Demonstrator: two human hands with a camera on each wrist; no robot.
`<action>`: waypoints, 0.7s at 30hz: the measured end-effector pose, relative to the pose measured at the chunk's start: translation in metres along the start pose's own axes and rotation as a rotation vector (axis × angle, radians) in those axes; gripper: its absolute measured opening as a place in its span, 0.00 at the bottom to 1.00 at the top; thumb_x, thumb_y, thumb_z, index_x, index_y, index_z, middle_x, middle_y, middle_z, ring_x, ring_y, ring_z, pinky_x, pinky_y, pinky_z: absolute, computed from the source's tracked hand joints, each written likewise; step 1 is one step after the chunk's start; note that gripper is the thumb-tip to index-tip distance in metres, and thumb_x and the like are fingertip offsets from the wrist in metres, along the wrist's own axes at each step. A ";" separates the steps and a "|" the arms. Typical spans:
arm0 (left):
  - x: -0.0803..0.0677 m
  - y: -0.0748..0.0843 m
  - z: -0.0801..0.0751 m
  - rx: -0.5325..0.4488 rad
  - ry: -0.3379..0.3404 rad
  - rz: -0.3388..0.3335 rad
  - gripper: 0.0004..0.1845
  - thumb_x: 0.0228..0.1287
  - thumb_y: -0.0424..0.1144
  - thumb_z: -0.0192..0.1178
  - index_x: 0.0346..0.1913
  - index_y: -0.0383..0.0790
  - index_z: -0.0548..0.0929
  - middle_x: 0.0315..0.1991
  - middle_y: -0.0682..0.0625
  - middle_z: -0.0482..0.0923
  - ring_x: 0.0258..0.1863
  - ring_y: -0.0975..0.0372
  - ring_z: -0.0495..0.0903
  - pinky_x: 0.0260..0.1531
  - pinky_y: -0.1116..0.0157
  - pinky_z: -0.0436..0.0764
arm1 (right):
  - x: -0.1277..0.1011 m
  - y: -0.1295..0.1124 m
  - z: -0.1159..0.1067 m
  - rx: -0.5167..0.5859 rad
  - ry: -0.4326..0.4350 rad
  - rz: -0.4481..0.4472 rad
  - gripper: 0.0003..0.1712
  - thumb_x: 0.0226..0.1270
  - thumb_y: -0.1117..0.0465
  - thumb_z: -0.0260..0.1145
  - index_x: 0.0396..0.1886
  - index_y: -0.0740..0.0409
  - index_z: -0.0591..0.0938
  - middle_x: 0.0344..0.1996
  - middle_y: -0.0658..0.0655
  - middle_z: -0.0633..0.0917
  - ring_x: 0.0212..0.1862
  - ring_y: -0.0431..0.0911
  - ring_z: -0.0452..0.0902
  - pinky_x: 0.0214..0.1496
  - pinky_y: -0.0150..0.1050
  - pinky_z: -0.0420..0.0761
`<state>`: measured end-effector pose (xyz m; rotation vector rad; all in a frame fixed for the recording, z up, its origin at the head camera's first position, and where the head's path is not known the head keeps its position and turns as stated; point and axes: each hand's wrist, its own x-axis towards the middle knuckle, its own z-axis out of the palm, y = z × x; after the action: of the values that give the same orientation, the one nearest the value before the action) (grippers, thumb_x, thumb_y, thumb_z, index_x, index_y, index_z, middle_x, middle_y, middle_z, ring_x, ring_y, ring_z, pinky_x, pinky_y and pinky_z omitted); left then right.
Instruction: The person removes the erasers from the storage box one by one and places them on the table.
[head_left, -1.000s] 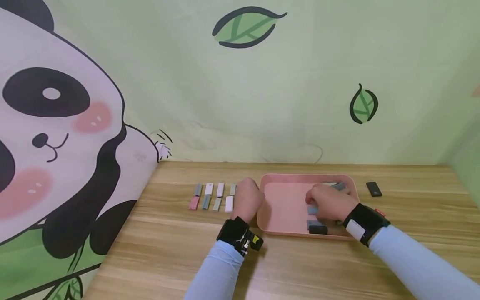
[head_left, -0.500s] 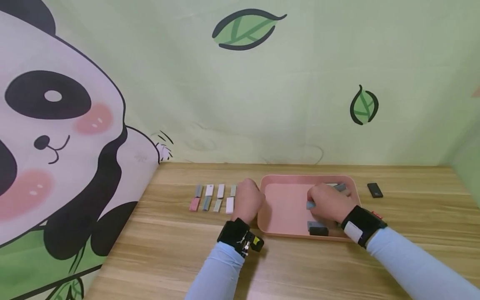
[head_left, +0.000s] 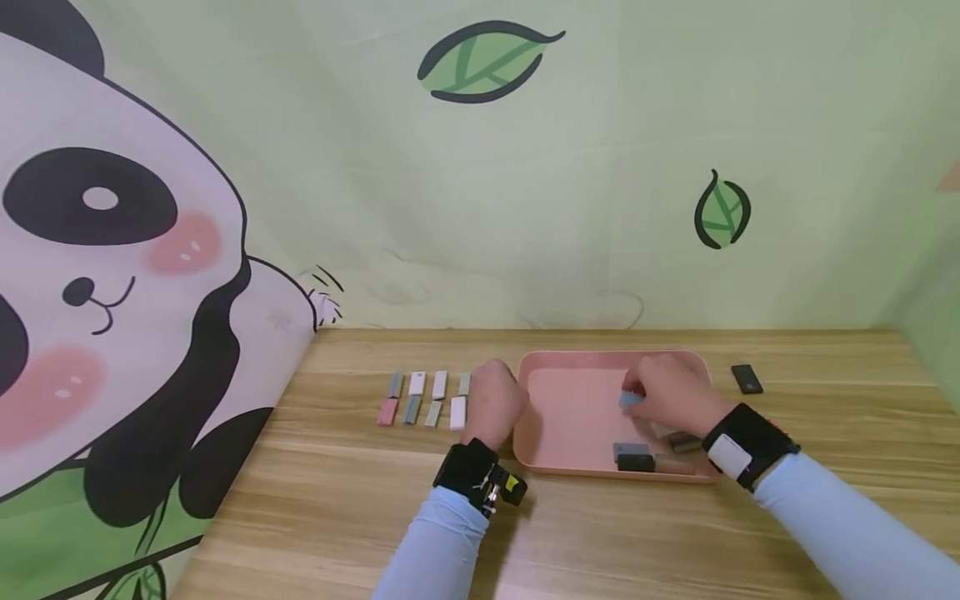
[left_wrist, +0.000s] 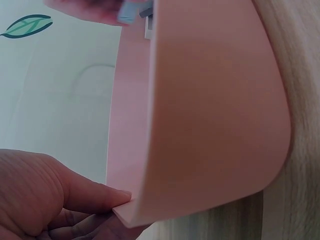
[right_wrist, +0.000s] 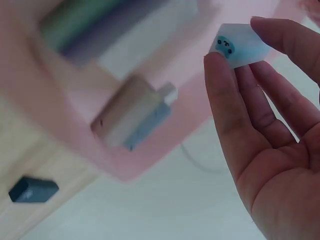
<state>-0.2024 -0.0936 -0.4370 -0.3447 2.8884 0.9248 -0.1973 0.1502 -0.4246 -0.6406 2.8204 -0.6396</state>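
right hand [head_left: 670, 398] is over the pink tray [head_left: 570, 417], pinching a small light-blue block [right_wrist: 239, 44] between thumb and fingertips [right_wrist: 280, 37]. the block sits at the very tip of the grip, clear of the tray floor, with a small dark print facing the wrist cam. a tip pinch fits a piece this small.

left hand [head_left: 495, 402] rests on the counter [head_left: 600, 533] against the tray's left rim, fingers curled; in the left wrist view the thumb [left_wrist: 95, 192] touches the tray's corner [left_wrist: 131, 212], probably steadying it. cannot tell if the fingers actually clamp the rim.

other small pieces in the tray: a grey piece and a black one [head_left: 634, 461] at the near edge, touching, and a dark one [head_left: 684, 442] just by the right wrist. right wrist view also shows a beige-and-blue-grey piece [right_wrist: 132, 120] on the tray floor.

left of the left hand, two neat rows of small blocks [head_left: 427, 397] lie on the counter: grey, white, pink. looks like sorted layout. a black device [head_left: 747, 378] lies on the counter right of the tray, apart from it.
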 end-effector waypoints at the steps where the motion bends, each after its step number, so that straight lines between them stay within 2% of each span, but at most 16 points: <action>1: 0.000 0.000 0.000 -0.003 -0.001 0.002 0.10 0.55 0.29 0.58 0.18 0.41 0.79 0.16 0.49 0.76 0.16 0.61 0.74 0.13 0.68 0.70 | -0.001 0.001 -0.004 0.014 0.007 0.009 0.06 0.54 0.57 0.70 0.30 0.53 0.86 0.22 0.47 0.81 0.26 0.41 0.72 0.31 0.35 0.74; 4: -0.001 0.000 0.000 -0.009 -0.007 -0.005 0.10 0.56 0.29 0.58 0.19 0.41 0.79 0.16 0.49 0.76 0.16 0.61 0.75 0.13 0.68 0.70 | -0.006 0.005 -0.019 0.097 -0.002 0.069 0.12 0.58 0.56 0.67 0.39 0.56 0.84 0.31 0.51 0.83 0.31 0.44 0.74 0.36 0.37 0.77; 7: -0.001 0.000 -0.001 -0.009 -0.006 -0.007 0.10 0.56 0.30 0.58 0.19 0.41 0.79 0.16 0.49 0.76 0.16 0.60 0.75 0.13 0.68 0.70 | -0.012 0.012 -0.034 0.178 -0.002 0.115 0.14 0.62 0.56 0.64 0.44 0.59 0.83 0.34 0.55 0.83 0.33 0.46 0.75 0.37 0.38 0.79; 11: -0.001 0.000 -0.001 -0.008 0.000 0.000 0.11 0.56 0.30 0.58 0.18 0.41 0.79 0.15 0.49 0.75 0.15 0.61 0.74 0.13 0.68 0.69 | -0.018 0.029 -0.048 0.161 0.085 0.142 0.17 0.61 0.55 0.64 0.44 0.62 0.83 0.35 0.58 0.84 0.34 0.47 0.77 0.37 0.41 0.80; 15: 0.000 -0.001 0.000 -0.007 0.006 0.008 0.11 0.56 0.30 0.58 0.18 0.41 0.78 0.15 0.50 0.75 0.15 0.61 0.74 0.12 0.68 0.69 | -0.023 0.050 -0.056 0.119 0.165 0.199 0.24 0.60 0.51 0.65 0.46 0.67 0.81 0.40 0.64 0.84 0.39 0.52 0.78 0.39 0.47 0.81; 21: 0.001 0.000 0.001 -0.019 -0.007 -0.014 0.09 0.55 0.29 0.58 0.19 0.41 0.79 0.16 0.49 0.77 0.16 0.60 0.75 0.13 0.68 0.70 | -0.037 0.086 -0.061 0.079 0.263 0.269 0.26 0.61 0.53 0.63 0.47 0.74 0.79 0.41 0.72 0.82 0.40 0.58 0.80 0.39 0.52 0.79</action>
<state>-0.2030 -0.0934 -0.4378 -0.3615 2.8687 0.9497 -0.2122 0.2591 -0.4055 -0.1668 3.0227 -0.8305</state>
